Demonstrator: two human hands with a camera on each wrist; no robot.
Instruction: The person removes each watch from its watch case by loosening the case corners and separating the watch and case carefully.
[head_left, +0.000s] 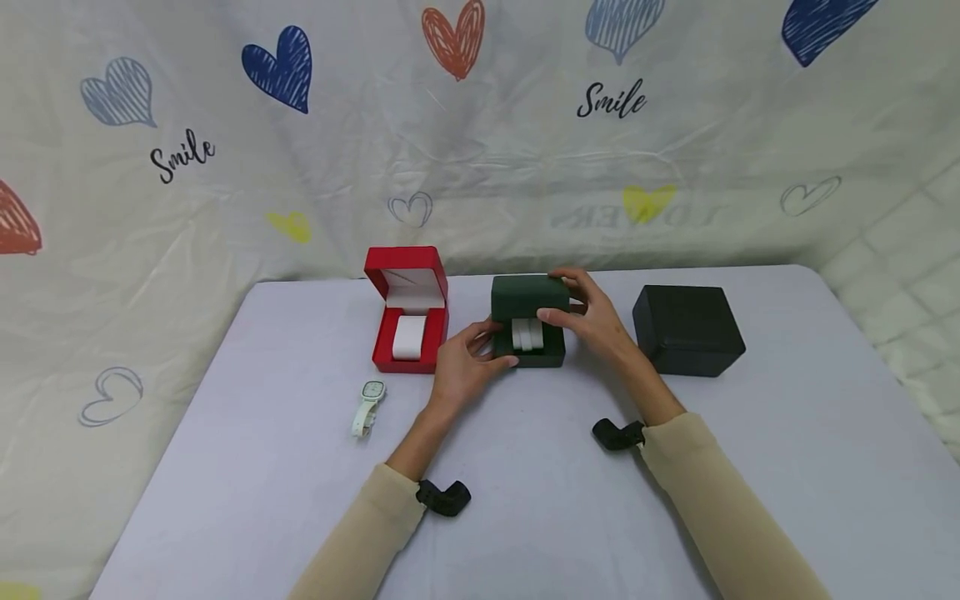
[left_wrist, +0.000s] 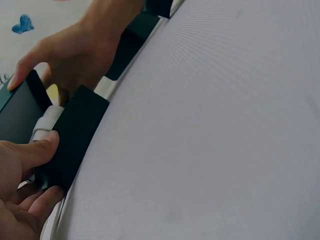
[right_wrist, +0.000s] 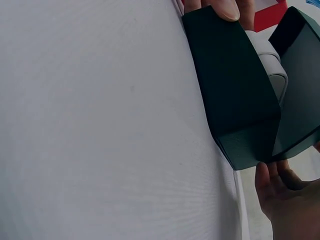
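A dark green watch box stands at the back middle of the table, its lid raised partway. Inside it sits a white cushion with a band around it, also visible in the right wrist view. My left hand grips the left side of the box's base; in the left wrist view its thumb lies over the top edge. On the other side, my right hand holds the right end of the lid between thumb and fingers. Its palm side is partly hidden.
Left of the green box, an open red watch box holds a white cushion. A white wristwatch lies in front of it. A closed black box stands at the right. Behind the table hangs a heart-printed cloth.
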